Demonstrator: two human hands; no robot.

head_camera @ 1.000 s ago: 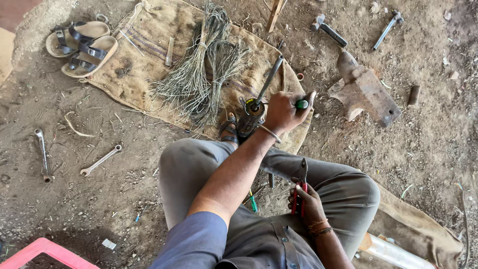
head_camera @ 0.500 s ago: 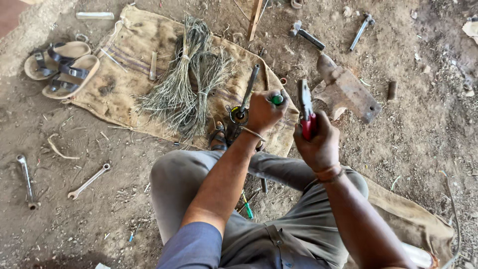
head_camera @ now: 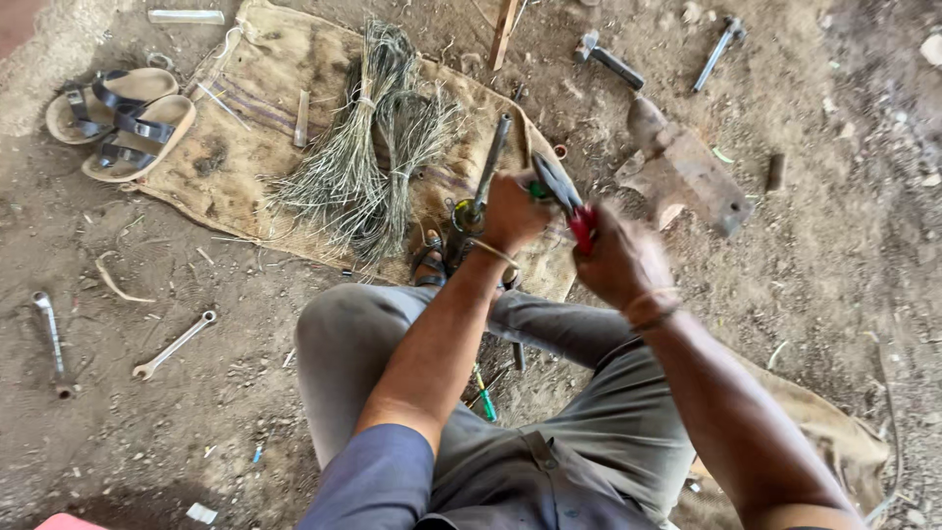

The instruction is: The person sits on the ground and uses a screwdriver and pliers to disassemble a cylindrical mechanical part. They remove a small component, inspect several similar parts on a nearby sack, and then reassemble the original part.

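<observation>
My left hand [head_camera: 512, 214] is closed around a small green-tipped part held out over a burlap sack [head_camera: 245, 147]. My right hand [head_camera: 618, 260] grips red-handled pliers [head_camera: 564, 196], whose dark jaws reach toward the green part in my left hand. A long metal rod [head_camera: 488, 172] stands tilted just left of my left hand, rising from a round fitting near my feet. Both forearms stretch forward over my bent knees in grey trousers.
Bundles of thin wire or dry fibre [head_camera: 373, 167] lie on the sack. A pair of sandals [head_camera: 118, 118] sits at far left. Two spanners [head_camera: 175, 344] [head_camera: 49, 339] lie on the dirt at left. A heavy metal block [head_camera: 687, 167], a hammer [head_camera: 610, 59] and another tool [head_camera: 716, 41] lie beyond.
My right hand rose from my lap with the pliers and brought them up to my left hand. The view has tipped slightly downward.
</observation>
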